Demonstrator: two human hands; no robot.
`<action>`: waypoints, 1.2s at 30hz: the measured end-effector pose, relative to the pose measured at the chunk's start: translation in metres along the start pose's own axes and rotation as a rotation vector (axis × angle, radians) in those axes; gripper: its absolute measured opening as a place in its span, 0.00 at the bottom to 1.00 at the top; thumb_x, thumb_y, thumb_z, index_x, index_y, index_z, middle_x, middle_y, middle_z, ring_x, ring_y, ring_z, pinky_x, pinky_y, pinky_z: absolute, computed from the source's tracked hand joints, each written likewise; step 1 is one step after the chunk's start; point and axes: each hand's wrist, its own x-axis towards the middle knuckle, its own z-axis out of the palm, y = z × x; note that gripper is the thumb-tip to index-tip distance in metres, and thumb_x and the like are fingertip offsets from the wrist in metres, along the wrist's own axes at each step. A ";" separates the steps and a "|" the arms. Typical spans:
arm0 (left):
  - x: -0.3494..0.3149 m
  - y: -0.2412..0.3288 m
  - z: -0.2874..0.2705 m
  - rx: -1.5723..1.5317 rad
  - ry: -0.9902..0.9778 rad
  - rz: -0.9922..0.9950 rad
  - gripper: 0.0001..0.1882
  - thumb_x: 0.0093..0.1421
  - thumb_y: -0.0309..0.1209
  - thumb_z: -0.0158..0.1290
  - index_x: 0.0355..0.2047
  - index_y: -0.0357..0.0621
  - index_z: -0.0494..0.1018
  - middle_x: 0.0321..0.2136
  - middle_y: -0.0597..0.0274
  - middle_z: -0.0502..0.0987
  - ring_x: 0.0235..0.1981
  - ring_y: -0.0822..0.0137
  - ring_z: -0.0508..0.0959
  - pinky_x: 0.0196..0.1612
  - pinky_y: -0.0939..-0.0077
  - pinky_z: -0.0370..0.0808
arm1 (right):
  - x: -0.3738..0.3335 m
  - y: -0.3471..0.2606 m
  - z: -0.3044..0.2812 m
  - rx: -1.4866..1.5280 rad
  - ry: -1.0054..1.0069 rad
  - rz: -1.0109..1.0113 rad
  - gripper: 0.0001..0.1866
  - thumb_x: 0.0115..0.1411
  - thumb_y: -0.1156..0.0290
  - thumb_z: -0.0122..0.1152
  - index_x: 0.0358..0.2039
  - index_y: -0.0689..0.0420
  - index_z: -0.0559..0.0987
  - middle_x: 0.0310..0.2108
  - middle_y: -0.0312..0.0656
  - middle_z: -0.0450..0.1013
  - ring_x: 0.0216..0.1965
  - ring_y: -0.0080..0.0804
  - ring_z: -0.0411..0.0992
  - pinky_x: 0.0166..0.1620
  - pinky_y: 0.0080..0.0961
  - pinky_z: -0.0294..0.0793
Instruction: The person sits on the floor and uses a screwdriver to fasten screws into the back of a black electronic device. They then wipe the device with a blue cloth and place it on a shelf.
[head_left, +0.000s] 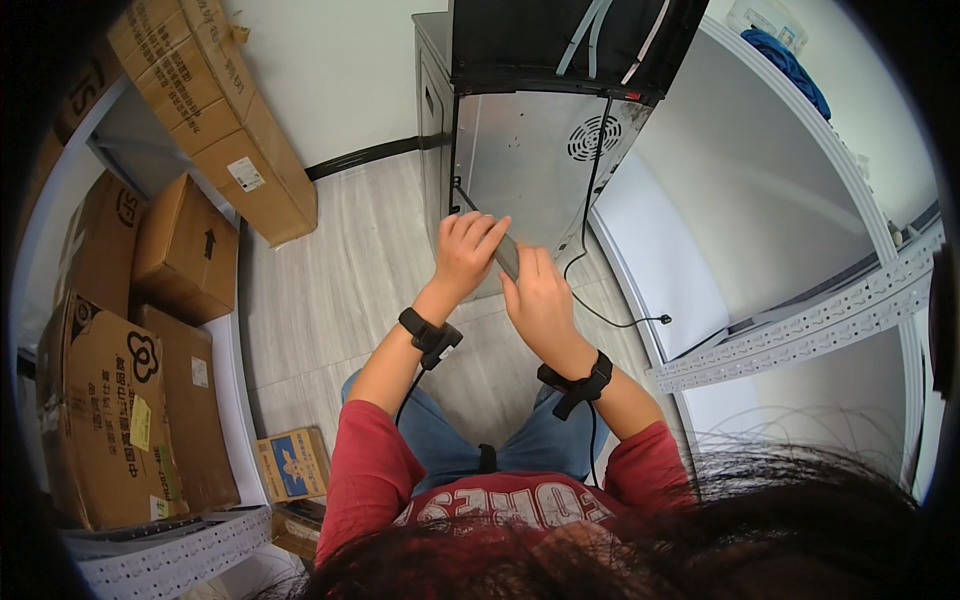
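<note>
1. Near the centre of the frame, a grey bar (507, 257) slants between a person's two hands, just in front of a metal cabinet (515, 150).
2. The left hand (466, 252) has its fingers curled over the bar's upper part.
3. The right hand (541, 300) grips the lower part, fingers bent around it; the thumb's exact hold is hard to tell.
4. A short dark cable (466, 199) runs from the cabinet's left edge toward the bar.
5. Right of centre, a long black cord (585, 228) hangs down the cabinet, ending in a plug (665, 319).
6. Cardboard boxes (187, 245) fill the left side; a white metal shelf (800, 338) crosses the right.
</note>
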 end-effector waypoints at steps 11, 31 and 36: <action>-0.005 -0.003 0.000 0.006 -0.006 -0.020 0.23 0.43 0.25 0.56 0.44 0.44 0.72 0.36 0.60 0.71 0.40 0.59 0.72 0.43 0.63 0.64 | -0.004 0.000 -0.003 0.016 -0.066 -0.025 0.22 0.55 0.62 0.65 0.41 0.66 0.71 0.27 0.53 0.72 0.21 0.47 0.72 0.23 0.34 0.71; -0.003 0.003 0.001 0.070 -0.030 0.063 0.23 0.44 0.24 0.54 0.45 0.44 0.74 0.36 0.64 0.72 0.39 0.66 0.74 0.44 0.67 0.63 | -0.004 0.010 -0.001 -0.055 -0.033 0.007 0.16 0.57 0.67 0.61 0.41 0.65 0.71 0.30 0.50 0.73 0.25 0.47 0.74 0.25 0.34 0.73; 0.000 0.012 0.005 0.035 -0.004 0.003 0.24 0.44 0.24 0.54 0.46 0.44 0.73 0.35 0.63 0.72 0.38 0.65 0.74 0.44 0.67 0.63 | -0.008 0.010 0.002 0.049 -0.101 0.147 0.18 0.56 0.67 0.61 0.41 0.66 0.70 0.29 0.51 0.71 0.24 0.49 0.74 0.24 0.35 0.73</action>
